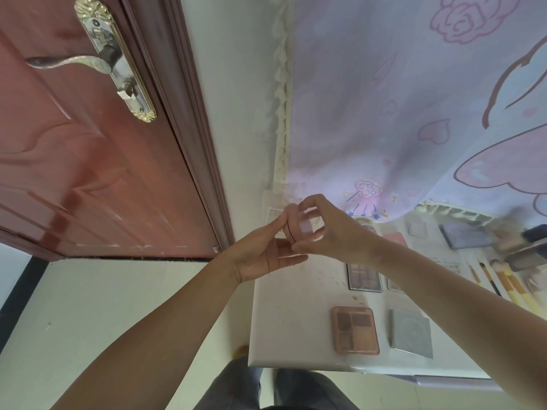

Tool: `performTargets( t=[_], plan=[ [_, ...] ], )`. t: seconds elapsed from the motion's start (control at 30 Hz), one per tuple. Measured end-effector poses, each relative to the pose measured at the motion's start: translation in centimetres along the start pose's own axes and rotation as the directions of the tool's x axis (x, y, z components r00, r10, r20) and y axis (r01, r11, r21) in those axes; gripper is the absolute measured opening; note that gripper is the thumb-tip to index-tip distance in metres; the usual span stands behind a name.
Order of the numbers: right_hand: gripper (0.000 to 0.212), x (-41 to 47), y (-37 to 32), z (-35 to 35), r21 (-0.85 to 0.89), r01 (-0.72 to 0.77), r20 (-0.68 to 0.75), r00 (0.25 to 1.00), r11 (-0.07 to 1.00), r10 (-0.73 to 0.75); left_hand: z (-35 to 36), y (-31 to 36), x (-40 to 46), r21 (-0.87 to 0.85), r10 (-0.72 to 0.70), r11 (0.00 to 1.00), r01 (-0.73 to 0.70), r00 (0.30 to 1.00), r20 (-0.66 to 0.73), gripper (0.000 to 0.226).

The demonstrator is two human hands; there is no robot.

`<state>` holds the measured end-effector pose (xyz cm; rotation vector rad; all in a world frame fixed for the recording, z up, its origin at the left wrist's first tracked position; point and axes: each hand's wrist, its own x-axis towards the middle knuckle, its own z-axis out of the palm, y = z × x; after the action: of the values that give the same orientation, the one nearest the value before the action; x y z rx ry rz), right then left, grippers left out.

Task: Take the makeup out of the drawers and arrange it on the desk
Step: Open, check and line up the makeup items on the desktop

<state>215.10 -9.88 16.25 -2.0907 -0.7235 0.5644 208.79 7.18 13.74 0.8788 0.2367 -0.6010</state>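
Above desk (296, 327) | right hand (331, 229) pinches pink compact (296, 229) | left hand (263, 255) fingers straight, touching | labels unreadable

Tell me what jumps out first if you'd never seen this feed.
Both hands meet mid-frame over the white desk: the right hand grips a small round pink compact, the left hand touching it with straight fingers. A pink square eyeshadow palette lies near the desk's front edge, and a reddish-brown wooden door fills the left.

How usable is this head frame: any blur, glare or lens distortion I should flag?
Head view: strong wide-angle bending, so the door and curtain lean. The hands and the pink round compact are slightly motion-soft; the brushes at the right edge are smeared. The pink palette is fairly sharp. Soft glare on the door's lower panel.
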Motion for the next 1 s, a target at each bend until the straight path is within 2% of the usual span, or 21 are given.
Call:
performTargets(
  t=[0.1,0.2,0.3,0.4,0.53,0.6,0.7,1.0],
  plan=[
    [0.051,0.4,-0.6,-0.3,0.004,-0.063,-0.032,0.998,0.998,0.063,0.1,-0.1,-0.1,0.037,0.055,0.998,-0.056,0.998,0.034,0.048],
    [0.056,0.3,-1.0,-0.9,-0.059,-0.077,0.075,0.994,0.995,0.082,0.1,-0.1,-0.2,-0.017,0.086,0.996,-0.086,0.996,-0.007,0.051],
    [0.076,-0.1,-1.2,-1.2,-0.227,0.028,0.150,0.989,0.974,0.007,-0.4,0.4,-0.1,-0.182,0.048,0.982,-0.055,0.998,-0.047,0.070],
    [0.083,-0.1,-1.5,-1.0,-0.299,0.132,0.114,0.988,0.945,-0.102,-0.2,0.8,-0.1,-0.181,-0.011,0.984,0.005,0.999,-0.037,0.071],
    [0.078,0.5,-2.2,-1.1,-0.266,0.104,0.120,0.990,0.958,-0.074,0.3,0.5,0.2,-0.178,-0.043,0.983,0.041,0.999,-0.012,0.054],
    [0.081,0.6,-2.2,-1.2,-0.281,0.074,0.116,0.992,0.957,-0.042,0.4,0.4,0.1,-0.186,-0.018,0.982,0.021,1.000,0.018,0.055],
    [0.078,0.7,-2.3,-1.6,-0.211,0.045,0.138,0.990,0.976,-0.016,0.6,0.3,0.0,-0.175,0.007,0.985,0.001,0.999,0.044,0.058],
    [0.070,0.6,-2.3,-2.1,-0.026,-0.026,0.195,0.980,0.999,0.031,0.5,1.0,0.1,-0.091,-0.025,0.995,0.030,0.998,0.049,0.051]
  ],
)
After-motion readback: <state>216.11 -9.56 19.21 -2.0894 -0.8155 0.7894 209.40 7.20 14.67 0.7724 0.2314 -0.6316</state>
